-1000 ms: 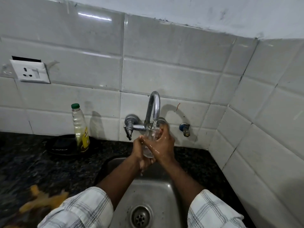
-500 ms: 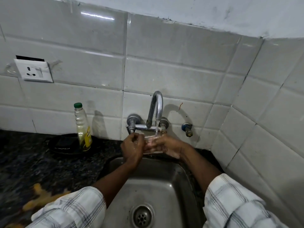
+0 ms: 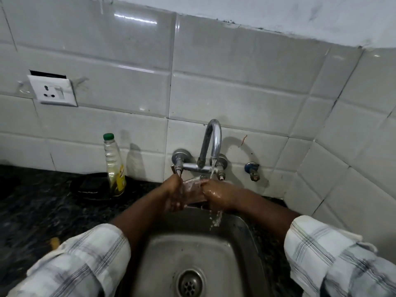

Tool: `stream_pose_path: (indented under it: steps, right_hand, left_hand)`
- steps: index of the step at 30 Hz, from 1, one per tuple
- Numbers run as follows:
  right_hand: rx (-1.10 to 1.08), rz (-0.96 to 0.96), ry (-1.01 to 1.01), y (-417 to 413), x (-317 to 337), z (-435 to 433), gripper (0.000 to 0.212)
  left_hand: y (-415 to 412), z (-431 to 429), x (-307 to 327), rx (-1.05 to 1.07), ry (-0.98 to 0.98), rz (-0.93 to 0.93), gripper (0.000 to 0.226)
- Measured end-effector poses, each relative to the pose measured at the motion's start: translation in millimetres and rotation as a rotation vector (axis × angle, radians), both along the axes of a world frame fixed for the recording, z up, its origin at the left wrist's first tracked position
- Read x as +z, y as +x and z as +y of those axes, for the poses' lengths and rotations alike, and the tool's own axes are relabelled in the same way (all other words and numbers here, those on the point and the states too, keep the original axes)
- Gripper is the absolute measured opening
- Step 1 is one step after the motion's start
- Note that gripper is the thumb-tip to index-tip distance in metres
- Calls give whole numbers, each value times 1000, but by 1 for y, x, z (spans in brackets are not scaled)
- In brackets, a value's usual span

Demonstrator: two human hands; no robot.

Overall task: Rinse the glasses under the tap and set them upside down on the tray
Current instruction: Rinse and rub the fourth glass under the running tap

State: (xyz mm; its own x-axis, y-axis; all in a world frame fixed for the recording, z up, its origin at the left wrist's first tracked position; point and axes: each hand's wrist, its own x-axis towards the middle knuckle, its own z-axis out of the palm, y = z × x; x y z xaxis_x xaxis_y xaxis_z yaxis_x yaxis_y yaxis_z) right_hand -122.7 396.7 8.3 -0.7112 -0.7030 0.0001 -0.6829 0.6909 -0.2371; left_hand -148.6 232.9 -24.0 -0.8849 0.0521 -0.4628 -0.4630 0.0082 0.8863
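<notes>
- Clear glass (image 3: pixel 192 190) clamped between both hands, over the basin and just under the spout. Looks tipped on its side, but too blurry to say more.
- Left hand (image 3: pixel 173 196) curled round the glass's left end, fingers wrapped on it.
- Right hand (image 3: pixel 216 195) gripping the other end, all wet and shiny, sitting right under the water stream (image 3: pixel 212 170).
- Chrome tap (image 3: pixel 211 142) straight above the right hand, running. Splash dripping off below that hand into the steel sink (image 3: pixel 203 254).
- Drain (image 3: pixel 189 284) well below both hands.
- Checked left sleeve (image 3: pixel 81 260) and right sleeve (image 3: pixel 332 260) on the forearms, nearer the camera than the hands.
- Off to the left of the left hand: upright oil bottle (image 3: pixel 114 166) with a green cap, on the dark speckled countertop (image 3: pixel 32 200), right up against a black dish (image 3: pixel 90 187).
- Small valve (image 3: pixel 252 171) on the wall, just right of the right hand.
- Wall socket (image 3: pixel 53 91) way up and left of the hands, on the white tiles (image 3: pixel 235 82).
</notes>
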Motion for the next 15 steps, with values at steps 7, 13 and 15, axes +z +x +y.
stream_pose_path:
  steps: [7,13,15]
  right_hand:
    - [17,13,-177,0,6,4,22]
    - [77,415,237,4,16,3,32]
    - [-9,418,209,3,26,8,34]
  left_hand:
    - [-6,9,-12,-78,413,-108,49]
    - [13,24,-51,-1,444,-187,70]
    - [23,26,-64,48,411,-252,73]
